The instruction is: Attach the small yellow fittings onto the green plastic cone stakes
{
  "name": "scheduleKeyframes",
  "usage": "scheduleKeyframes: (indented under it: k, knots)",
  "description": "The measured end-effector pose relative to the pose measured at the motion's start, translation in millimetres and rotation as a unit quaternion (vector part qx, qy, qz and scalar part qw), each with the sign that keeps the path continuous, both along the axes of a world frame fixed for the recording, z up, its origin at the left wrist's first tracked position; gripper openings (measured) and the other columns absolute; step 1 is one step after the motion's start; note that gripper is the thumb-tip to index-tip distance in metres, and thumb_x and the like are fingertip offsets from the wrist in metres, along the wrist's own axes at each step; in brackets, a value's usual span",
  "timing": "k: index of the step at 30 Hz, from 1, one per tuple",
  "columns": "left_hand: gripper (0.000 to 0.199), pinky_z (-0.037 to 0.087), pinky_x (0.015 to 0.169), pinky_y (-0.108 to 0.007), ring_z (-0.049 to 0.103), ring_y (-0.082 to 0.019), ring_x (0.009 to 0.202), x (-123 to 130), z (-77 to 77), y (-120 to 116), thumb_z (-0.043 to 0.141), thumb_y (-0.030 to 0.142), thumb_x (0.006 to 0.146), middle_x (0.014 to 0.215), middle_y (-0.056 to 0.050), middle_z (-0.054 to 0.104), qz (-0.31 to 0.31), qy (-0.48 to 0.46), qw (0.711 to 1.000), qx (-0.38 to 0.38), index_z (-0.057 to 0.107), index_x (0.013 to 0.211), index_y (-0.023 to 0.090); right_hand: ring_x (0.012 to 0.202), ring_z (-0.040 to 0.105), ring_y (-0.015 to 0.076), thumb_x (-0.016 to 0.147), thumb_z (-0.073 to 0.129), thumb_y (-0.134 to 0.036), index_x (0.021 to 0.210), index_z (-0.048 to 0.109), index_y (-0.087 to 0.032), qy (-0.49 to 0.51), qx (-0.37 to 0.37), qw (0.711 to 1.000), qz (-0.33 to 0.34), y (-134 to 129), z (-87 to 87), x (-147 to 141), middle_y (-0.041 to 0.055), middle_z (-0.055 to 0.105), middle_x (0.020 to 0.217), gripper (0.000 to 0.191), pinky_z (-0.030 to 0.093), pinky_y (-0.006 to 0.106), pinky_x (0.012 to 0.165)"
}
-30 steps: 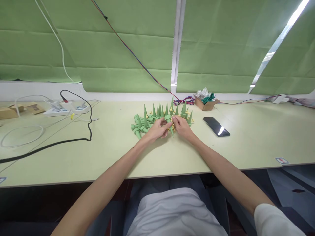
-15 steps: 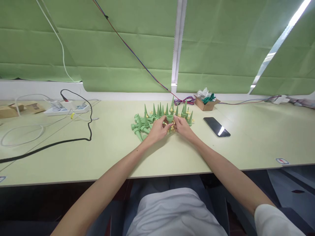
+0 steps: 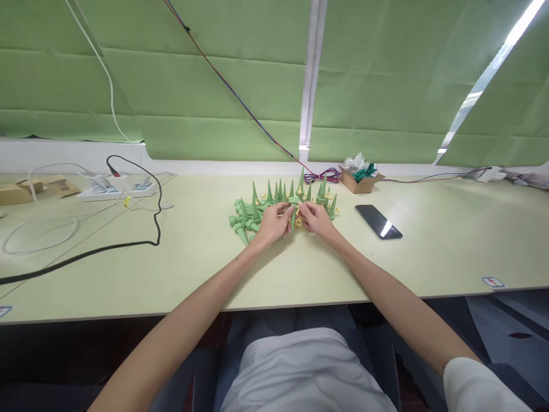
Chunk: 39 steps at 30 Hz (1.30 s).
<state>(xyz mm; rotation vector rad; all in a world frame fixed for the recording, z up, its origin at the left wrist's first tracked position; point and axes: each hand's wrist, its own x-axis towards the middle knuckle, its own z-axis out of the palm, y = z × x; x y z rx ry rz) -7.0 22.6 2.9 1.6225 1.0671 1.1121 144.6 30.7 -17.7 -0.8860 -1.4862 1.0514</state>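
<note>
Between my hands is a green plastic spike (image 3: 294, 217), its tip pointing down toward me and its wider end away. My left hand (image 3: 275, 223) has its fingers closed on this spike. My right hand (image 3: 314, 218) is closed in a pinch beside the spike's wide end; what its fingertips hold is too small to tell. Behind both hands stand several green cones (image 3: 280, 190) with their points up, some with small yellow parts. More green spikes (image 3: 241, 233) lie in a heap left of my left hand. Small yellow pieces (image 3: 299, 223) lie beneath my hands.
A black phone (image 3: 378, 221) lies to the right. Behind it is a small cardboard box (image 3: 360, 182) holding crumpled plastic. Coiled wires (image 3: 326, 175) lie near the wall. At the left are a power strip (image 3: 115, 191), a black cable (image 3: 107, 248) and cardboard pieces (image 3: 17, 193).
The held spike has tilted, its open cup turning away and its tip now showing toward me. My fingers have shifted around it.
</note>
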Motion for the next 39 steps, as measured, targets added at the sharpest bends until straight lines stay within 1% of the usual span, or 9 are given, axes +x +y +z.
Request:
scheduleKeyframes:
  k: [2,5,11,18,24,28,32,36,39]
  knots:
    - [0.026,0.034,0.040,-0.025,0.043,-0.011,0.033,-1.0,-0.9,0.4,0.056,0.041,0.091,0.045,0.003,0.053,-0.016,0.000,1.000,0.008,0.063,0.091,0.016,0.037,0.026,0.0075,0.075,0.058,-0.076,0.066,0.043,-0.023,-0.016,0.008,1.000,-0.006,0.7,-1.5,0.7,-0.0089,0.028,0.047,0.056,0.021,0.025,0.037]
    - [0.031,0.034,0.041,-0.024,0.043,-0.011,0.033,-1.5,-1.8,-0.2,0.053,0.044,0.092,0.042,0.003,0.051,-0.030,0.009,0.999,0.022,0.059,0.076,0.018,0.037,0.028,0.0077,0.075,0.060,-0.075,0.065,0.043,-0.023,-0.024,0.007,1.000,-0.010,0.1,-2.0,0.8,-0.0084,0.031,0.046,0.055,0.021,0.025,0.037]
    - [0.031,0.033,0.045,-0.024,0.043,-0.012,0.036,-1.4,-1.8,-1.2,0.050,0.040,0.093,0.039,0.005,0.047,-0.025,0.066,0.996,0.049,0.059,0.073,0.019,0.037,0.028,0.0069,0.074,0.063,-0.072,0.064,0.041,-0.023,-0.020,-0.004,1.000,-0.003,-1.7,-1.2,0.4,-0.0072,0.036,0.048,0.054,0.020,0.025,0.038]
    - [0.032,0.030,0.045,-0.023,0.039,-0.011,0.038,-2.8,-3.8,0.9,0.047,0.035,0.093,0.039,0.005,0.043,-0.016,0.095,0.994,0.057,0.052,0.065,0.019,0.040,0.030,0.0082,0.073,0.063,-0.072,0.061,0.043,-0.023,-0.049,0.025,0.998,-0.017,-2.6,0.9,0.7,-0.0067,0.034,0.047,0.054,0.022,0.025,0.039]
    - [0.035,0.026,0.043,-0.023,0.035,-0.010,0.039,-3.1,-5.8,3.8,0.049,0.035,0.091,0.041,0.005,0.039,-0.012,0.095,0.994,0.054,0.045,0.059,0.019,0.046,0.036,0.0103,0.075,0.061,-0.068,0.062,0.047,-0.021,-0.089,0.053,0.994,-0.042,-3.9,2.0,1.6,-0.0040,0.040,0.049,0.051,0.025,0.026,0.043]
    - [0.035,0.025,0.042,-0.022,0.034,-0.009,0.039,-3.7,-7.5,5.4,0.049,0.035,0.091,0.042,0.005,0.037,-0.024,0.081,0.996,0.037,0.045,0.060,0.019,0.048,0.037,0.0107,0.075,0.062,-0.066,0.062,0.048,-0.021,-0.100,0.061,0.992,-0.048,-2.8,1.4,2.3,-0.0033,0.043,0.051,0.049,0.026,0.026,0.044]
    - [0.035,0.021,0.040,-0.021,0.029,-0.007,0.038,-4.0,-8.0,5.8,0.050,0.037,0.092,0.044,0.005,0.034,-0.046,0.046,0.998,-0.015,0.048,0.063,0.018,0.048,0.037,0.0099,0.074,0.064,-0.065,0.063,0.048,-0.020,-0.108,0.067,0.991,-0.047,-2.0,2.0,3.1,-0.0039,0.043,0.051,0.049,0.026,0.025,0.045]
    - [0.035,0.016,0.040,-0.020,0.024,-0.006,0.038,-3.3,-4.9,3.2,0.054,0.039,0.092,0.044,0.007,0.030,-0.059,0.008,0.996,-0.065,0.049,0.064,0.017,0.048,0.036,0.0093,0.074,0.066,-0.064,0.062,0.048,-0.019,-0.114,0.072,0.990,-0.047,-2.0,2.9,4.2,-0.0041,0.042,0.051,0.049,0.026,0.024,0.045]
    - [0.037,0.015,0.040,-0.020,0.022,-0.005,0.038,-3.0,-1.8,0.9,0.057,0.040,0.091,0.043,0.007,0.028,-0.060,-0.002,0.995,-0.076,0.049,0.063,0.017,0.049,0.036,0.0091,0.074,0.067,-0.063,0.062,0.048,-0.019,-0.116,0.075,0.989,-0.047,-2.4,3.5,4.6,-0.0040,0.042,0.052,0.049,0.026,0.024,0.045]
